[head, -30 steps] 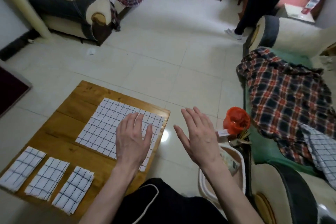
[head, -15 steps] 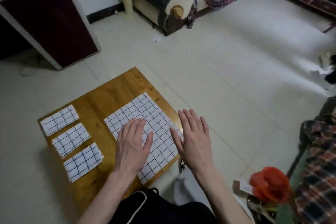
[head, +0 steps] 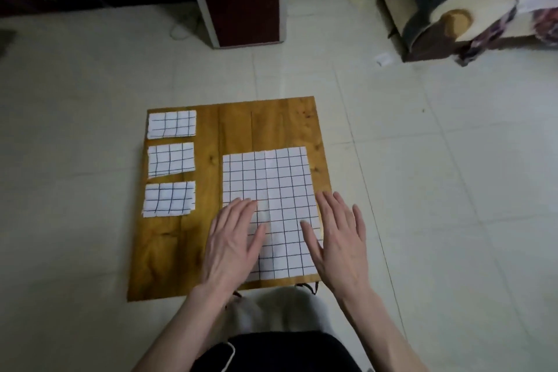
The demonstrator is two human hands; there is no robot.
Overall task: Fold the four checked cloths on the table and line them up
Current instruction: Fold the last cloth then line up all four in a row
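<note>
Both my hands now sit squarer over the cloth [head: 271,199]: left hand [head: 232,244] spread flat on it, right hand [head: 338,241] spread at its right edge; three folded cloths [head: 170,160] line the tabletop's [head: 241,124] left side.

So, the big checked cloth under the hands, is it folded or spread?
Spread. The big checked cloth lies flat in one layer, far larger than the three folded cloths; only a crease runs down it.

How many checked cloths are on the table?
4. Three folded ones in a column along the left: far, middle, near. One big unfolded cloth lies right, under the hands.
</note>
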